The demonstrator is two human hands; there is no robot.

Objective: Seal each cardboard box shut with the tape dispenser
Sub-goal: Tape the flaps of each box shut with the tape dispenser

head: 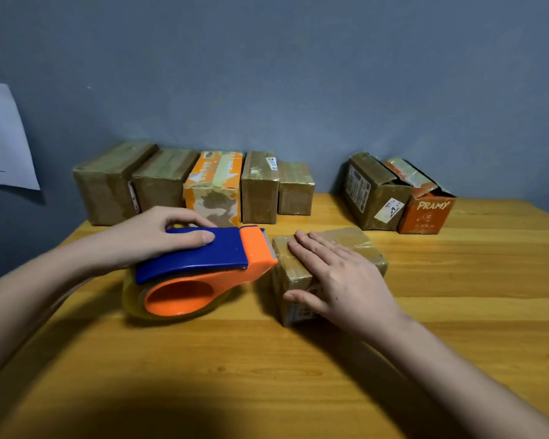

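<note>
A blue and orange tape dispenser [203, 270] with a clear tape roll lies near the table's middle, its cutter end touching the left edge of a small brown cardboard box [355, 245]. My left hand [152, 236] grips the dispenser's blue top, thumb along its near side. My right hand [333, 277] lies flat on top of the small box, fingers straight and the thumb down its near face. Shiny tape covers the box's top.
Several taped boxes [191, 182] stand in a row against the grey wall at back left. At back right stand a brown box [374, 191] and an orange box [425, 210] with raised flaps. A paper sheet [4, 137] hangs on the left wall. The wooden table [267, 375] stretches toward me.
</note>
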